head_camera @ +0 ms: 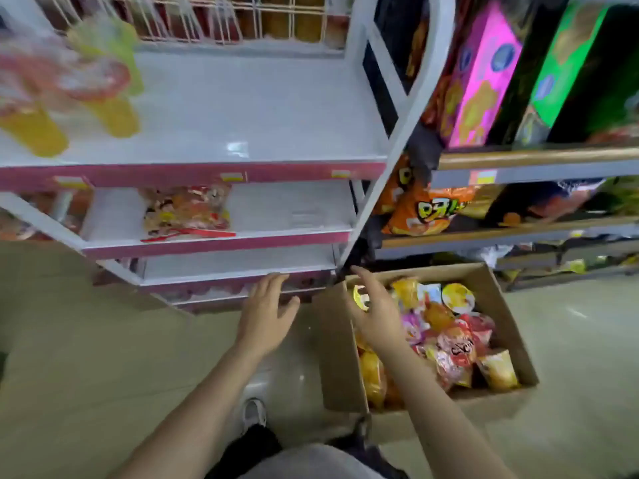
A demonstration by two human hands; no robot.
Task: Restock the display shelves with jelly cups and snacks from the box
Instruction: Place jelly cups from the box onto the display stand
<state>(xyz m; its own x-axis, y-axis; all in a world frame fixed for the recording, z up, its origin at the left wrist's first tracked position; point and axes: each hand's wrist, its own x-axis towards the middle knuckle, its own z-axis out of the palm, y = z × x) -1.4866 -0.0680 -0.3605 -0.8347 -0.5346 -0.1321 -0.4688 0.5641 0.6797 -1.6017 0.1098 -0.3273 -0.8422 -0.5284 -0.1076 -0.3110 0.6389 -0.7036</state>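
Reaching empty, fingers loosely spread, right hand (375,314) over the cardboard box (340,368), left hand (266,314) at nine o'clock, also holding nothing, probably needing next a jelly cup (458,298) grasped for the white display shelf (242,115).

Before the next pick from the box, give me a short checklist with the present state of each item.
1. Right hand over the open box: ok.
2. Right hand free to grasp, fingers spread, holding nothing: ok.
3. Left hand empty, fingers straight, near the lowest shelf edge: ok.
4. Stock left in the box, jelly cups and snack packs: ok.
5. Free space on the top shelf beside the standing cups: ok.
6. Which item the hand is aiming at: cannot tell.
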